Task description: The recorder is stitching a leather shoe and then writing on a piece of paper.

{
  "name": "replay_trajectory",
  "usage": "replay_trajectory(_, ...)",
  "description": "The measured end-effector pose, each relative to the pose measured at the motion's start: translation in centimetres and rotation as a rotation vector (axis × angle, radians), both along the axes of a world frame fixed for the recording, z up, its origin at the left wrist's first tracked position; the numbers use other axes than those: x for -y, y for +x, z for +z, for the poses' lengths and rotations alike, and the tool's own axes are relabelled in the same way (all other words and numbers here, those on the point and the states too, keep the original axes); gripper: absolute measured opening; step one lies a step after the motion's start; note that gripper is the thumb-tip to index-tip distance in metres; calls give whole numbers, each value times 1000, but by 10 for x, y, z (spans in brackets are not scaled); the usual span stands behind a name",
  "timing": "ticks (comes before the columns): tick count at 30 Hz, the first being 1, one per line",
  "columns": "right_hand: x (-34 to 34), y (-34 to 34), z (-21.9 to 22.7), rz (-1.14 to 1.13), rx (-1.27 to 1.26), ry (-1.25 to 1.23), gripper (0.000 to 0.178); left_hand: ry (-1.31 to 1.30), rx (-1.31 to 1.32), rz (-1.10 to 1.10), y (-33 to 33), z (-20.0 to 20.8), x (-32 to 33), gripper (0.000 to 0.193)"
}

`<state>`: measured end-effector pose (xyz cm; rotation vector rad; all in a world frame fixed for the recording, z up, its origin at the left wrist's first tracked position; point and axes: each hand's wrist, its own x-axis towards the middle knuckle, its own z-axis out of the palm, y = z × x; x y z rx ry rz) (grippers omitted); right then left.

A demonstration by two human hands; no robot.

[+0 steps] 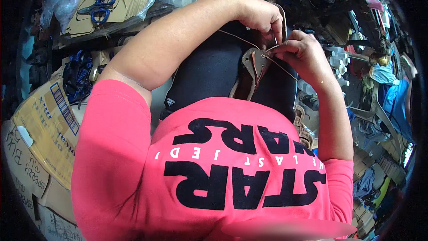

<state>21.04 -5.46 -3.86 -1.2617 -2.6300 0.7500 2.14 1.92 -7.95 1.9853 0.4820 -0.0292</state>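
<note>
A brown leather shoe [254, 62] with eyelets and a brown lace rests on my lap between my dark-trousered thighs. Its pale edge curves up beyond my left hand [266, 21]. The fingers of that hand are closed at the shoe's side, around a thin, pale, needle-like piece whose full length is hidden. Close by on the right, my right hand [305, 54] pinches a thin tan cord [273, 48] against the leather. Loose lengths of the cord stretch out to both sides, across my thighs.
At the upper left, blue-handled scissors [100, 7] lie on cardboard sheets [127, 6] beside clear plastic bags. A yellow-and-brown carton [44, 122] stands at the left. Small pale bottles [339, 62] and a blue bag [397, 102] are at the right, among clutter.
</note>
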Motion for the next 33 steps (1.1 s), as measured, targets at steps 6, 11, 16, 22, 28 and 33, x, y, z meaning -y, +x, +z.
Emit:
replay_trajectory(6,9,7,-19,-98,-211,-210,19,142,35,94,2,-11,6,24)
replay_trajectory(11,4,18,-23,-122,-251,-388,22,665,84,737,-22,9,65,31)
replay_trajectory(16,-5,23,-23,-76,-187,-494,25,568,-262,623,-29,11,115,38)
replay_trajectory(22,-6,22,-28,-70,-224,-552,27,511,-158,753,-30,5,132,24)
replay_trajectory(28,-6,27,-33,-58,-277,-565,30,617,-48,814,-27,-3,142,19)
replay_trajectory(33,-2,30,-41,-47,-312,-482,35,741,5,842,-26,-8,145,16)
